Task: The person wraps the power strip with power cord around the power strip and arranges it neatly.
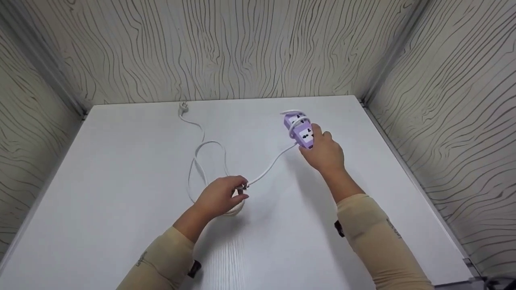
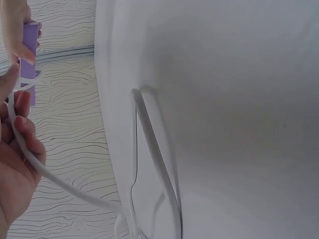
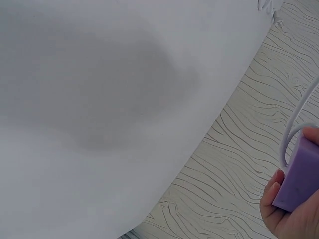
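Observation:
A lilac power strip [image 1: 301,131] with white socket faces is held above the table by my right hand [image 1: 325,152], which grips its near end. White cord [image 1: 274,162] wraps round the strip's far part and runs from it down to my left hand [image 1: 221,195]. There the left fingers curl round the cord, as the left wrist view also shows the cord [image 2: 65,186] crossing the left hand [image 2: 22,169]. Fingers of the right hand [image 3: 291,221] clasp the strip [image 3: 301,172] in the right wrist view. Part of the cord is hidden behind the left hand.
Loose loops of cord [image 1: 196,161] lie left of the left hand and lead to a white plug [image 1: 183,108] near the table's back edge. Wood-grain panels [image 1: 234,48] stand behind and beside the white table [image 1: 121,169].

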A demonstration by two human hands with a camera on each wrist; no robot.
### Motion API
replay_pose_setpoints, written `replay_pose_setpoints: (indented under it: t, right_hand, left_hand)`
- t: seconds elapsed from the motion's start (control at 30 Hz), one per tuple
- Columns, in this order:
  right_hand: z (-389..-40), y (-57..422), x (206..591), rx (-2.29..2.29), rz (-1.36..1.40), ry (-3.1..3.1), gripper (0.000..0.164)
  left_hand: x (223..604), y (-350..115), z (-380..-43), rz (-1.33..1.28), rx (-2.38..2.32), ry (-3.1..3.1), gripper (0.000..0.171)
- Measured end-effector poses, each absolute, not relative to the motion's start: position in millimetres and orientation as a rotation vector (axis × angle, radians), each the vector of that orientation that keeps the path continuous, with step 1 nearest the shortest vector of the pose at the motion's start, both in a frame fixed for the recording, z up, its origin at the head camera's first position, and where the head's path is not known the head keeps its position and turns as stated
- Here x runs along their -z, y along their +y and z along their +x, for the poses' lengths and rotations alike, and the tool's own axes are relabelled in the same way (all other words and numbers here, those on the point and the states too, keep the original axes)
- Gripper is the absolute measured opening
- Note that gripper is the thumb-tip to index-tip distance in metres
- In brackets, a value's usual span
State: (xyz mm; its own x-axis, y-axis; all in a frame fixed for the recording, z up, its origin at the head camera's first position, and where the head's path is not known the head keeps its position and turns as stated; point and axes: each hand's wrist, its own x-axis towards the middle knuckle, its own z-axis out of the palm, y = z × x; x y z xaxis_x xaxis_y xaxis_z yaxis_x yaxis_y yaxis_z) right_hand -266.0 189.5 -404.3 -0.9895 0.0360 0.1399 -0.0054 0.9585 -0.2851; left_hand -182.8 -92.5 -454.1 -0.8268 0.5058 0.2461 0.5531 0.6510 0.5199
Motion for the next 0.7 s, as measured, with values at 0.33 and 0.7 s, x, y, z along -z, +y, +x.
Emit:
replay_pose_setpoints:
  t: [0.33,0.7]
  right_hand:
    - [-264,193,408,-0.411,-0.037,-3.016,0.071]
    - [-263,186,421,-0.358,0.007,-3.051,0.068]
  left_hand:
    - [450,-92,-184,-0.838,1.013,-2.595,0.01]
    - [438,-91,-188,-0.841,1.071,-2.408,0.007]
